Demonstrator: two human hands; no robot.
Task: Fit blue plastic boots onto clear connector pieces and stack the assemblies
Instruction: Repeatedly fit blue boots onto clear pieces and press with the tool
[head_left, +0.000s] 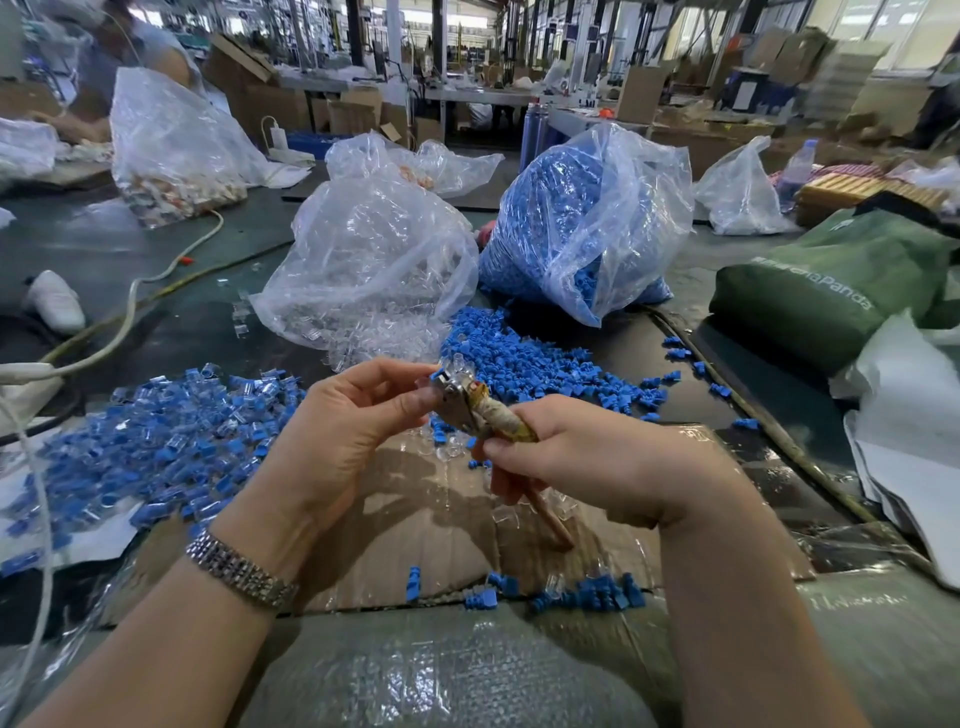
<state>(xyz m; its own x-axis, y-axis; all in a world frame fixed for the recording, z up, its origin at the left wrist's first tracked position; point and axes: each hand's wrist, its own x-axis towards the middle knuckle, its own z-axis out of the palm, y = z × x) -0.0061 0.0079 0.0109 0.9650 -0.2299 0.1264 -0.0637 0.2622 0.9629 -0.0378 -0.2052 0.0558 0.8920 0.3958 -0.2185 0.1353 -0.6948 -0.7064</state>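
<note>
1. Right hand (587, 457) has its fingers wrapped round the taped handle of a small metal-headed tool (470, 408); the handle tail sticks out below the curled fingers.
2. Left hand (358, 410): thumb and fingertips pinched together at the tool head, on a blue boot (438, 374) with a clear connector piece (460, 370) just beyond the fingertips. Whether the two are already seated is hidden by the fingers.
3. Handling, my read: both parts are tiny, very light moulded plastic. The boot looks slightly flexible, the clear piece stiff, glossy and probably slippery. Pinch the clear piece by its flat sides and push the boot on from its open end. Squeezing near the thin latch tab risks snapping it.
4. Finished assemblies (171, 441) lie in a loose heap out past the left wrist, blue and clear mixed, not neatly stacked.
5. Loose boots (524, 358) are spread just beyond the fingertips, with stragglers under both wrists on the cardboard (415, 519).
6. Containers: a clear bag (374, 260) ahead of the left fingers holds clear connectors and its mouth spills a few. A second bag (587, 218) ahead of the right fingers is packed with blue boots.
7. A green bag (831, 280) sits far right, contents not visible.
</note>
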